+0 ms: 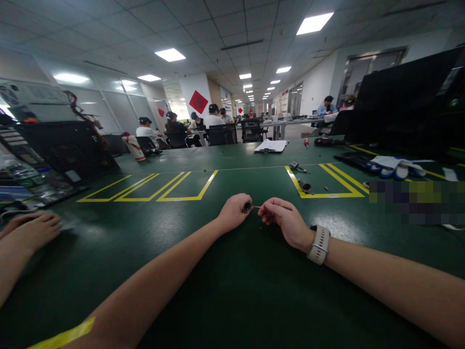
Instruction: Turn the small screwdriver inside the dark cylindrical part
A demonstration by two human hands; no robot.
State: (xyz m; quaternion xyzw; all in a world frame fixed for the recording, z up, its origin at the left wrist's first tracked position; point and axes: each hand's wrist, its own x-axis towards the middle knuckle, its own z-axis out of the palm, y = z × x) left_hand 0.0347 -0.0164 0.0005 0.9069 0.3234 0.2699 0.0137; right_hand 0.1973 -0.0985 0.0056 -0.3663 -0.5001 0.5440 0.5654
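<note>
My left hand [234, 213] is closed round a dark cylindrical metal part [247, 207], its round open end facing right. Just to the right, my right hand [279, 215] pinches a thin metal tool [256, 207], whose tip reaches the rim of that part. A pale watch strap is on my right wrist. Both hands are low over the green table [181, 252]. A tiny dark piece [260, 228] lies on the table below the gap between my hands.
Taped yellow boxes mark the table. At the right one are a metal part [304, 185] and another metal piece [298, 167]. Farther off lie a clipboard [271, 145] and gloves [395, 167]. Another person's hand [36, 230] rests at the left; people sit beyond.
</note>
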